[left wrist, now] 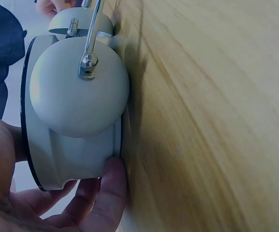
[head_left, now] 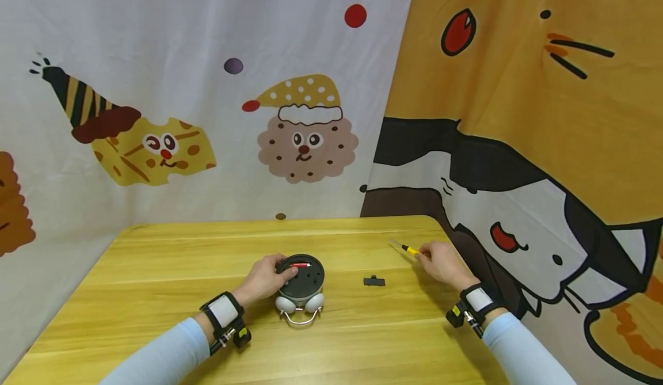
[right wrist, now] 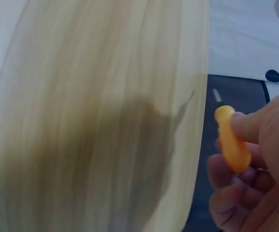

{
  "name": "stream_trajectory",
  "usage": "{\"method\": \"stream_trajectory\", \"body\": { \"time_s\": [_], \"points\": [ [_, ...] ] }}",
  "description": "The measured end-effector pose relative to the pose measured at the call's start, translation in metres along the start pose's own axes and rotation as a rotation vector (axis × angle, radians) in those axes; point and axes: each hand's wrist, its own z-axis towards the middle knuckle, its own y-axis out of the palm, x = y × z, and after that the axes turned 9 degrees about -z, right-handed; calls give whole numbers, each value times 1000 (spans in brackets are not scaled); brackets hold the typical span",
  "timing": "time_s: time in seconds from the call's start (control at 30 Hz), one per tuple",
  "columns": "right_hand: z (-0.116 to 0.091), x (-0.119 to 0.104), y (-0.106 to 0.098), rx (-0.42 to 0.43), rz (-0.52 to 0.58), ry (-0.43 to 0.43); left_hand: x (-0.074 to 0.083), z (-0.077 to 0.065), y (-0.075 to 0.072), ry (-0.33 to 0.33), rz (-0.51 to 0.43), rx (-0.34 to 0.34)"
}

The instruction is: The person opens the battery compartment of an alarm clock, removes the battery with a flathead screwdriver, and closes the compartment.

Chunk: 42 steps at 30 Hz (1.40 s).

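A twin-bell alarm clock (head_left: 305,281) lies face down on the table, its dark back up and its bells and handle toward me. My left hand (head_left: 265,278) grips its left side, thumb on the back and fingers curled around the pale casing (left wrist: 76,159). A red battery (head_left: 300,265) shows in the back's compartment. My right hand (head_left: 444,263) pinches a screwdriver (head_left: 411,250) with a yellow-orange handle (right wrist: 233,142) above the table, its shaft pointing away to the left. Between the hands lies a small black battery cover (head_left: 374,281).
The wooden table (head_left: 207,252) extends to a curtain (head_left: 181,57) with cartoon prints behind it. On the right, an orange and dark printed cloth (head_left: 518,114) hangs close to the table's edge.
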Motion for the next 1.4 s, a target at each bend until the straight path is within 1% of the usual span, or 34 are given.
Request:
{"method": "stream_trajectory", "body": {
  "time_s": [0.1, 0.23, 0.37, 0.5, 0.63, 0.73, 0.9, 1.0, 1.13, 1.27, 1.4],
  "points": [
    [2, -5, 3, 56, 18, -14, 0, 0, 0, 0, -5, -2],
    [3, -12, 4, 102, 52, -3, 0, 0, 0, -1, -13, -5],
    [5, -18, 2, 136, 76, -15, 1, 0, 0, 0, -15, -6],
    [7, -25, 0, 106, 118, -31, 1, 1, 0, 1, -13, -5],
    [9, -34, -3, 79, 189, -12, 1, 0, 0, 7, -5, -2],
    [9, -43, -5, 95, 214, -8, 1, -1, -1, 10, -6, -2],
    [8, -57, -9, 121, 263, -37, 0, -2, 0, 18, -4, -4],
    [7, -65, -11, 123, 315, -38, 0, -2, -1, 22, 1, -3],
    [8, -72, -12, 128, 383, -37, -1, -2, -1, 10, -6, -2],
    [11, -78, -12, 121, 464, -16, -2, -1, 0, 14, -9, 2],
    [13, -84, -13, 114, 549, 29, -3, -1, 0, 16, -13, 3]
  ]
}}
